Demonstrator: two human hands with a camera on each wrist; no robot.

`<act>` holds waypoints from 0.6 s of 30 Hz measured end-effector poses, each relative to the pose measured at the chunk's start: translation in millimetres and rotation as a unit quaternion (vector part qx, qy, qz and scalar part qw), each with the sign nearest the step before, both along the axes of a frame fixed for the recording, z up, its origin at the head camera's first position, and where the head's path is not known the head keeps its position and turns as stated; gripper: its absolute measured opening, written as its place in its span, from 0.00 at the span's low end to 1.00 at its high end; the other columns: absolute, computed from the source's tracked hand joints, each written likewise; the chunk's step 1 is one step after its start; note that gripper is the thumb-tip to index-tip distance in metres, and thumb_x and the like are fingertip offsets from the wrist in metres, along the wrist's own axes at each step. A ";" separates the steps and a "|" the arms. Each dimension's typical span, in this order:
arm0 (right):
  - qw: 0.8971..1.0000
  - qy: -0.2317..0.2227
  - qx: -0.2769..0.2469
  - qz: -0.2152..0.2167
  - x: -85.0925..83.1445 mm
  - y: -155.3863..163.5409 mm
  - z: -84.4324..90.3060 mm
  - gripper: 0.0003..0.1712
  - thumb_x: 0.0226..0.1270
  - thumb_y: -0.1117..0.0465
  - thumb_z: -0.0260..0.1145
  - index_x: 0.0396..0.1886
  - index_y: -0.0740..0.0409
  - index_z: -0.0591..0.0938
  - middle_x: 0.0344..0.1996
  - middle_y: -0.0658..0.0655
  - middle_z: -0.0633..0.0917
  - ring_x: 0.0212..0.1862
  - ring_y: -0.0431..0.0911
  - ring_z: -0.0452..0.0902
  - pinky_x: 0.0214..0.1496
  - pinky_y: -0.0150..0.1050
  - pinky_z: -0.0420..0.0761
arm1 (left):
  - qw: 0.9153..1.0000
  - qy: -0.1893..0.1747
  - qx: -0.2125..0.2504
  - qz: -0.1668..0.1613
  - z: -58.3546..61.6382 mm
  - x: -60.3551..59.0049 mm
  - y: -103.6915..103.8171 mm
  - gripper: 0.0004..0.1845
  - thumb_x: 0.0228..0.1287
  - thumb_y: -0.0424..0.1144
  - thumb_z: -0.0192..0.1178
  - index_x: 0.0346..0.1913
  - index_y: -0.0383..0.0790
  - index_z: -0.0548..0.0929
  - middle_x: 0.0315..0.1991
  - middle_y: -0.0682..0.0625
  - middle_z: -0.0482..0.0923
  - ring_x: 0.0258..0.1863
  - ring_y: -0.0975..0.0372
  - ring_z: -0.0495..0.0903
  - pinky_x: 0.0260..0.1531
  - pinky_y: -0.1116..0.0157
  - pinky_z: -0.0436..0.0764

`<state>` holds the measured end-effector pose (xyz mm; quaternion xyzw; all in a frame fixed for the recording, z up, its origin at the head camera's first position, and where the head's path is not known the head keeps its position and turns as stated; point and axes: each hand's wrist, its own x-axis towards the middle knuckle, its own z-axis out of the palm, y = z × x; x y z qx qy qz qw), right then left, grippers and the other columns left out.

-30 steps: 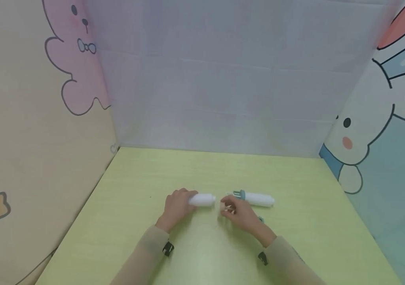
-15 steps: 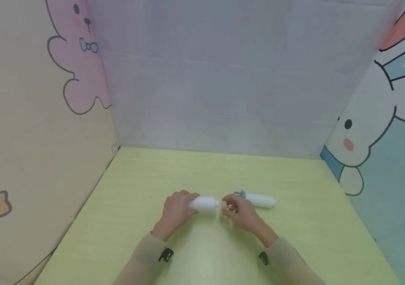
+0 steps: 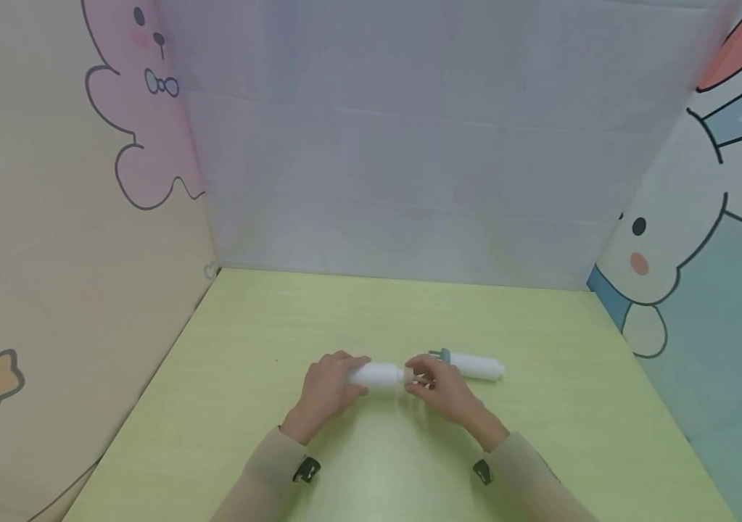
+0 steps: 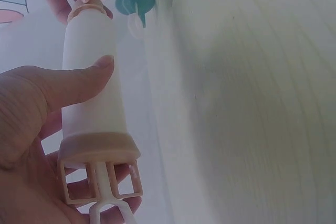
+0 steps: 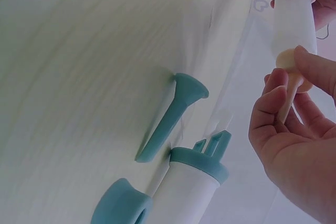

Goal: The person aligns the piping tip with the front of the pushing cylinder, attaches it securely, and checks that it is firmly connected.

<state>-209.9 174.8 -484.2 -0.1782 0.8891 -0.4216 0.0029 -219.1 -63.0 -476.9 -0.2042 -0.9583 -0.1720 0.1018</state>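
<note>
The left hand [image 3: 327, 391] curled its fingers around a white tube [image 3: 378, 375] over the yellow-green table [image 3: 266, 312]. A beige funnel [image 3: 408, 375] met that tube's right end, pinched in the right hand [image 3: 445, 391]; just behind that hand lay a teal-ended tube [image 3: 475, 366].

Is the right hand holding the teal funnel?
No, the right hand pinches a beige piece by its stem, while the teal funnel lies apart on the table.

White-and-peach tube [image 4: 94, 119], peach funnel [image 5: 286, 60], teal-and-white tube [image 5: 184, 195], teal funnel [image 5: 173, 113], yellow-green tabletop [image 3: 371, 312], cartoon-printed wall [image 3: 730, 290]
</note>
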 end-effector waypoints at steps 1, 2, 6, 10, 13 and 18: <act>1.000 -0.001 -0.001 0.000 0.1 0.0 0.3 0.17 0.58 0.59 0.69 0.48 0.51 0.78 0.41 0.54 0.85 0.39 0.43 0.81 0.35 0.31 0.78 | 1.000 0.000 -0.002 0.001 -0.1 0.0 0.2 0.26 0.42 0.48 0.74 0.50 0.55 0.83 0.42 0.49 0.83 0.36 0.54 0.80 0.27 0.56 0.77; 1.000 -0.003 -0.001 0.000 0.1 0.1 0.3 0.17 0.58 0.59 0.69 0.48 0.51 0.78 0.41 0.54 0.85 0.39 0.43 0.81 0.35 0.31 0.78 | 1.000 -0.001 -0.001 0.000 0.0 0.2 0.4 0.26 0.42 0.48 0.74 0.50 0.55 0.83 0.41 0.49 0.83 0.36 0.54 0.80 0.27 0.56 0.77; 1.000 0.003 0.000 0.005 -0.4 -0.1 0.0 0.18 0.57 0.59 0.69 0.48 0.53 0.79 0.41 0.54 0.85 0.39 0.44 0.82 0.37 0.32 0.79 | 1.000 -0.006 0.002 -0.004 0.5 0.7 1.1 0.25 0.43 0.47 0.74 0.50 0.55 0.83 0.41 0.49 0.83 0.35 0.54 0.80 0.27 0.57 0.77; 1.000 0.006 -0.001 0.008 -1.2 -0.4 -0.9 0.19 0.57 0.59 0.69 0.49 0.55 0.79 0.41 0.55 0.85 0.39 0.44 0.82 0.38 0.34 0.80 | 1.000 -0.008 -0.004 -0.005 1.5 1.0 1.4 0.26 0.43 0.48 0.73 0.51 0.55 0.83 0.41 0.49 0.82 0.36 0.54 0.80 0.28 0.57 0.77; 1.000 -0.002 -0.008 0.011 -1.6 -0.6 -1.6 0.18 0.58 0.60 0.69 0.49 0.55 0.78 0.42 0.55 0.85 0.40 0.44 0.82 0.40 0.36 0.81 | 1.000 -0.010 -0.010 -0.006 3.0 0.8 1.6 0.25 0.44 0.48 0.73 0.51 0.55 0.83 0.42 0.50 0.82 0.37 0.55 0.80 0.29 0.57 0.77; 1.000 -0.008 -0.015 0.017 -1.9 -0.6 -3.2 0.18 0.58 0.60 0.68 0.49 0.55 0.78 0.44 0.56 0.85 0.44 0.46 0.82 0.44 0.39 0.81 | 1.000 -0.009 -0.007 -0.013 3.7 0.5 1.1 0.25 0.44 0.48 0.73 0.51 0.55 0.83 0.41 0.50 0.82 0.36 0.55 0.80 0.29 0.57 0.77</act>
